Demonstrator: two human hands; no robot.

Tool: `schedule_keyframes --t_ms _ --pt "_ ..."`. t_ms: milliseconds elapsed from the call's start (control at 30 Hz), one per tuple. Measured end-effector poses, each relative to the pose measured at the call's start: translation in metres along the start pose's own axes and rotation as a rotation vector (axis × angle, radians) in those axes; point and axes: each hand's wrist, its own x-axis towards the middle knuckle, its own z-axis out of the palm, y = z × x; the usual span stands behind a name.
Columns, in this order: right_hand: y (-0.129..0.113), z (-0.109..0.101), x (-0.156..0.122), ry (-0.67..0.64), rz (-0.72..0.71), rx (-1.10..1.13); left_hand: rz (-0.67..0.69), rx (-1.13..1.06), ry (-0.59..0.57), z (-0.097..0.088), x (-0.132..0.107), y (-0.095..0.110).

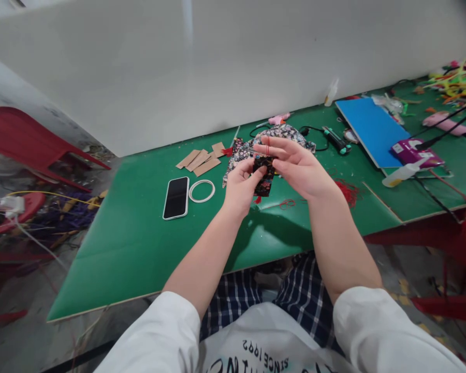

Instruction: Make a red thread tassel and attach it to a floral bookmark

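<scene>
My left hand is closed on a small dark patterned fabric piece, which looks like a little pouch, its thumb pressed on the front. A red tassel shows below it. At the piece's upper right edge is my right hand, with a thin red cord around its fingers. Its thumb is close to or touching the fabric. Behind both hands lies a heap of floral fabric, partly covered by them. On the table below, a loop of red cord lies flat.
To the left are a phone, a coiled white cable and cardboard strips. Rightward lie red threads, a green-black tool, a blue board and a glue bottle. A pink glue gun sits behind the fabric.
</scene>
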Motion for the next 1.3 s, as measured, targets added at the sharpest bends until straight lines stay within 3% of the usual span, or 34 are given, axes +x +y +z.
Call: schedule_keyframes --t_ms 500,800,1033,1300 --pt "0.003 0.01 0.003 0.068 -0.101 -0.151 -0.01 -0.024 0.075 0.004 -0.007 0.007" --pt "0.009 0.007 0.003 0.053 -0.176 -0.281 -0.204 -0.174 0.051 0.003 -0.008 0.012" --pt "0.009 0.009 0.004 0.072 -0.075 -0.266 -0.261 -0.19 0.077 0.002 -0.01 0.011" --pt "0.006 0.011 0.003 0.062 -0.063 -0.247 -0.264 -0.19 0.074 0.0 -0.013 0.014"
